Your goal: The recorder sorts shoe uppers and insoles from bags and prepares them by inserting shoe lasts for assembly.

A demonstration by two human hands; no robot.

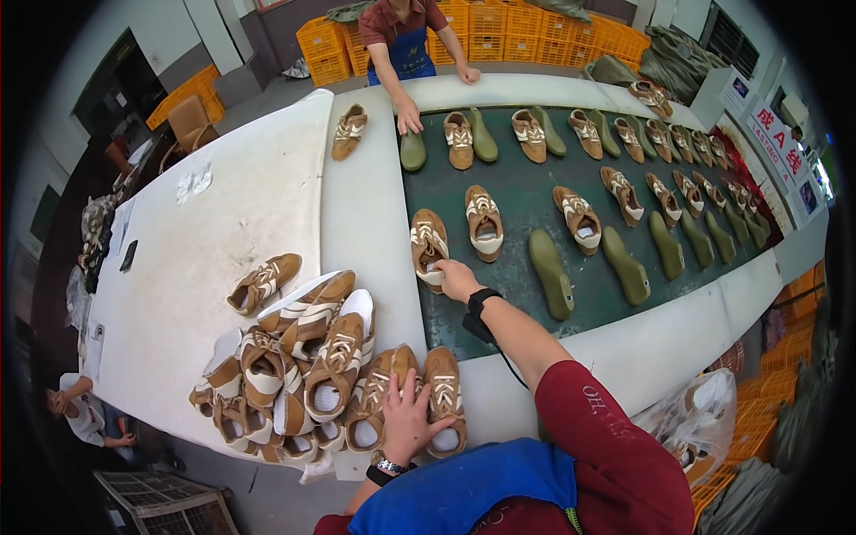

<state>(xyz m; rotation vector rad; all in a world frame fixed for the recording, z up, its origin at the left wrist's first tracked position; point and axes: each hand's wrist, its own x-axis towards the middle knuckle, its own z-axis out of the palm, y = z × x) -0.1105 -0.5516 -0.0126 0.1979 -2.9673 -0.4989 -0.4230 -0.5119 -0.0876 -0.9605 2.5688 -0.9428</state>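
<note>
Carefully, gripping the brown sneaker [428,237] by its heel at the left end of the green belt [526,203] with the right hand [459,281] and resting the left hand [409,421], splayed, on shoes [444,376] off the belt's near corner, straighten the toe before letting go.

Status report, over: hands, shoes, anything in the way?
Right hand: fingers at brown shoe's opening, grip unclear. Left hand: spread on shoes at pile's right edge. Co-worker's hand at far green last, clear of both hands.
</note>
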